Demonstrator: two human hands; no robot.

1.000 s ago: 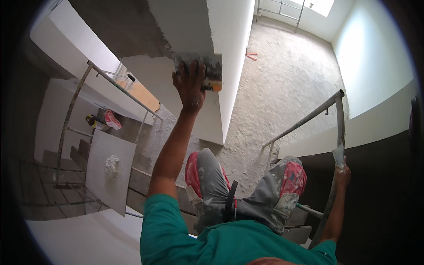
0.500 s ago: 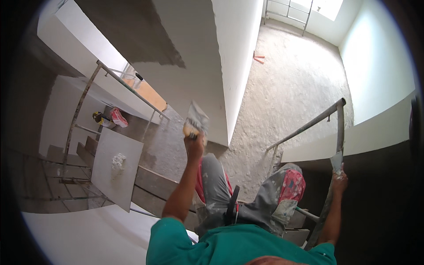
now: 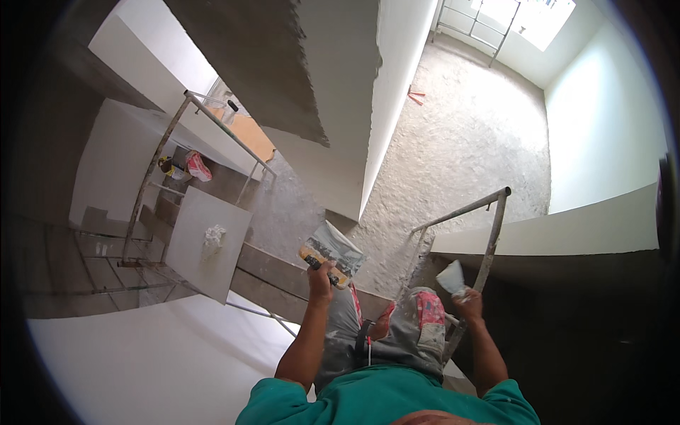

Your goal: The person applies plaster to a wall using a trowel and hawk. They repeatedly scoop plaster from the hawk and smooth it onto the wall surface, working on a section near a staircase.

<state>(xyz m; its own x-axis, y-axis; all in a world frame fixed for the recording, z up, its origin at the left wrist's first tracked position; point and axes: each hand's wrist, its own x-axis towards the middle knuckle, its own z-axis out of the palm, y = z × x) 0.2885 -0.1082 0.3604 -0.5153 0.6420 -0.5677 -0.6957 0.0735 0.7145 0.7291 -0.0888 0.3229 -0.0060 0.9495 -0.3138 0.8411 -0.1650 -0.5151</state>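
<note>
My left hand (image 3: 321, 278) is closed round the orange-and-black handle of a plastering trowel (image 3: 338, 244), whose broad grey blade has putty smears. It hangs in front of my knees, near the lower end of the partly coated wall (image 3: 347, 152). My right hand (image 3: 467, 304) grips a putty knife (image 3: 450, 277) with a whitened triangular blade, beside the slanting metal rail on the right. White putty also clings around those fingers. To the left, a white board (image 3: 202, 265) carries a heap of white putty (image 3: 214, 236).
Scaffold rails rise on the left (image 3: 154, 159) and right (image 3: 489, 248). Wooden planks (image 3: 276, 280) run beneath my legs. Rough concrete floor (image 3: 467, 134) lies far below. A red-and-white bag (image 3: 198, 166) sits beyond the board. Another scaffold frame (image 3: 478, 32) stands by the bright window.
My left hand and the trowel have come lower, and the blade now shows broadside. My right hand with the putty knife has moved left, toward my knees. The whole view has shifted slightly.
</note>
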